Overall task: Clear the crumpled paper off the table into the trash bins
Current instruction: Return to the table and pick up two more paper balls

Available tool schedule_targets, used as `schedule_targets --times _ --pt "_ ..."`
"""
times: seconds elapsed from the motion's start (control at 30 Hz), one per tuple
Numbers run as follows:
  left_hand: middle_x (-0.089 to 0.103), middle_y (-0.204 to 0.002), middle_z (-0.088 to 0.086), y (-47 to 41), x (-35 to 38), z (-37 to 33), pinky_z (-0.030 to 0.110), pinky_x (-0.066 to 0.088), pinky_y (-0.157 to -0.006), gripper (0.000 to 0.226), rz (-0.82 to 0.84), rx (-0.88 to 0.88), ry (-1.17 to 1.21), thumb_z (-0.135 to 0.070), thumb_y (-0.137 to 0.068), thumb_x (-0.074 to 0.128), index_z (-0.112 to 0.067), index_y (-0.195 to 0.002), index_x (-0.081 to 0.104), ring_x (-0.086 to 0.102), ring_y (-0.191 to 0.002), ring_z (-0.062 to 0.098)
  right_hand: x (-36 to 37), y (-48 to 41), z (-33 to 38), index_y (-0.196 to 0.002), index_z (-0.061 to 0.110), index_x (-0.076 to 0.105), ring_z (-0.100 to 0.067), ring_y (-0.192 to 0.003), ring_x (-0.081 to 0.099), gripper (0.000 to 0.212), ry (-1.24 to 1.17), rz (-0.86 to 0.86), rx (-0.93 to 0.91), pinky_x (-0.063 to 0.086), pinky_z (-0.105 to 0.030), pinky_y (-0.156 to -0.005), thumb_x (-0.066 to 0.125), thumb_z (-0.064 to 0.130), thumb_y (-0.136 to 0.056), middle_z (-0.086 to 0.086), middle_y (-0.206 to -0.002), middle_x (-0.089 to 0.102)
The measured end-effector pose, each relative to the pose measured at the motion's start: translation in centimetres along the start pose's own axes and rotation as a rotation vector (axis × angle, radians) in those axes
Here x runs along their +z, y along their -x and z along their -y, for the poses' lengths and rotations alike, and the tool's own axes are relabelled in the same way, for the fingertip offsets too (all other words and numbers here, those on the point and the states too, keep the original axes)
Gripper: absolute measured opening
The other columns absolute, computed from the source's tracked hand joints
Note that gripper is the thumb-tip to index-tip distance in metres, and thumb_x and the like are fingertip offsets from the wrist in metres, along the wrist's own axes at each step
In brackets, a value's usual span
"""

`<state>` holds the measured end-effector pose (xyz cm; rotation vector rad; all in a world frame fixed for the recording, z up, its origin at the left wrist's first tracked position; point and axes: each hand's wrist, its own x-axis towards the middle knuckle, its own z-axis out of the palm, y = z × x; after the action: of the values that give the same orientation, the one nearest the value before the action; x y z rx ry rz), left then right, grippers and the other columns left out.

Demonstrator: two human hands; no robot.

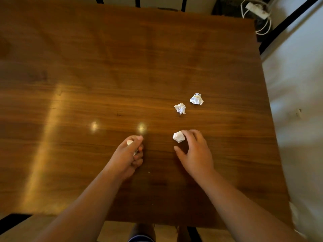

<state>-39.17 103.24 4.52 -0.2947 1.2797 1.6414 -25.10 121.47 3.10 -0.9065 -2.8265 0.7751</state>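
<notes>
My left hand (130,155) is curled round a crumpled paper ball (129,142), of which only a white corner shows. My right hand (194,151) hovers with fingers spread and bent over a second paper ball (178,136) on the wooden table (104,75). Its fingertips touch the ball's right side, and the thumb stays apart below it. Two more white paper balls lie farther out, one (180,108) in the middle and one (197,99) to its upper right. No trash bin is in view.
The table's right edge runs beside a pale floor (297,102). A white power strip with its cable (258,11) lies on the floor at the far right corner. Dark chair frames show past the far edge.
</notes>
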Motion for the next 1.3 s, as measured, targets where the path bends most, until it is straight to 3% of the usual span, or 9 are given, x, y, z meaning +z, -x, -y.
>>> schedule_targets --times 0.23,0.37,0.5,0.6,0.7,0.8,0.9,1.1,1.3 --pt "0.05 -0.066 -0.003 1.9 -2.0 1.2 0.016 0.031 -0.035 0.038 0.069 -0.04 0.186 -0.051 -0.088 0.052 -0.016 -0.087 0.065 0.037 -0.043 0.004 1.1 -2.4 0.5 -0.137 0.028 0.043 -0.016 -0.114 0.053 0.06 0.044 0.123 0.055 0.048 -0.024 -0.071 0.067 0.041 -0.084 0.004 -0.135 0.045" --pt "0.052 -0.065 -0.002 2.2 -2.8 1.5 0.018 0.032 -0.035 0.052 0.058 -0.047 0.244 -0.062 -0.086 0.048 -0.015 -0.084 0.068 0.04 -0.044 0.005 1.6 -2.8 0.9 -0.129 0.027 0.052 -0.017 -0.11 0.054 0.045 0.042 0.146 0.072 0.051 -0.029 -0.073 0.065 0.034 -0.087 0.003 -0.127 0.049" --pt "0.052 -0.065 -0.002 2.7 -3.2 1.8 0.018 0.032 -0.036 0.051 0.038 -0.054 0.244 -0.061 -0.087 0.049 -0.014 -0.084 0.068 0.04 -0.045 0.006 1.7 -2.5 1.3 -0.119 0.025 0.058 -0.014 -0.096 0.054 0.032 0.004 0.172 0.056 0.045 -0.023 -0.069 0.064 0.031 -0.088 0.004 -0.115 0.05" --pt "0.052 -0.066 -0.002 3.3 -3.4 1.8 0.018 0.032 -0.036 0.05 0.036 -0.056 0.252 -0.061 -0.087 0.049 -0.014 -0.084 0.067 0.04 -0.046 0.006 1.4 -1.6 1.5 -0.104 0.03 0.062 -0.008 -0.086 0.057 0.019 -0.238 0.211 0.131 0.045 -0.02 -0.064 0.066 0.031 -0.086 0.011 -0.102 0.056" --pt "0.053 -0.067 -0.001 4.1 -3.7 1.8 0.018 0.032 -0.036 0.052 0.048 -0.063 0.264 -0.062 -0.088 0.046 -0.014 -0.082 0.066 0.042 -0.047 0.007 0.9 -0.2 2.5 -0.092 0.033 0.066 -0.01 -0.081 0.065 0.006 -0.641 0.301 0.437 0.05 -0.024 -0.061 0.062 0.032 -0.087 0.005 -0.096 0.067" --pt "0.054 -0.068 0.0 5.4 -4.1 2.0 0.019 0.034 -0.037 0.051 0.05 -0.084 0.288 -0.061 -0.09 0.045 -0.015 -0.078 0.063 0.045 -0.049 0.008 0.3 2.0 3.8 -0.104 0.017 0.067 -0.016 -0.073 0.068 0.018 -1.157 0.385 0.834 0.05 -0.027 -0.057 0.055 0.021 -0.092 -0.01 -0.101 0.072" --pt "0.053 -0.071 -0.001 6.8 -4.5 2.2 0.018 0.037 -0.039 0.04 0.059 -0.124 0.32 -0.052 -0.092 0.049 -0.017 -0.077 0.062 0.046 -0.052 0.008 -0.7 5.3 4.5 -0.109 0.009 0.067 -0.017 -0.073 0.068 0.027 -1.455 0.477 0.998 0.051 -0.03 -0.059 0.05 0.022 -0.092 -0.01 -0.093 0.074" --pt "0.058 -0.075 -0.003 11.2 -5.1 3.3 0.02 0.045 -0.043 0.028 0.074 -0.172 0.334 -0.043 -0.089 0.057 -0.021 -0.075 0.067 0.055 -0.06 0.009 -2.6 11.3 6.6 -0.111 0.007 0.067 -0.021 -0.076 0.068 0.036 -1.568 0.494 1.056 0.053 -0.032 -0.062 0.049 0.032 -0.094 -0.014 -0.095 0.072" --pt "0.06 -0.074 -0.003 17.0 -5.5 5.5 0.022 0.048 -0.043 0.029 0.052 -0.119 0.392 -0.046 -0.086 0.058 -0.023 -0.071 0.067 0.059 -0.061 0.01 -4.3 15.4 7.5 -0.114 0.006 0.067 -0.024 -0.078 0.068 0.038 -1.495 0.595 1.039 0.053 -0.035 -0.064 0.045 0.032 -0.097 -0.016 -0.099 0.072"
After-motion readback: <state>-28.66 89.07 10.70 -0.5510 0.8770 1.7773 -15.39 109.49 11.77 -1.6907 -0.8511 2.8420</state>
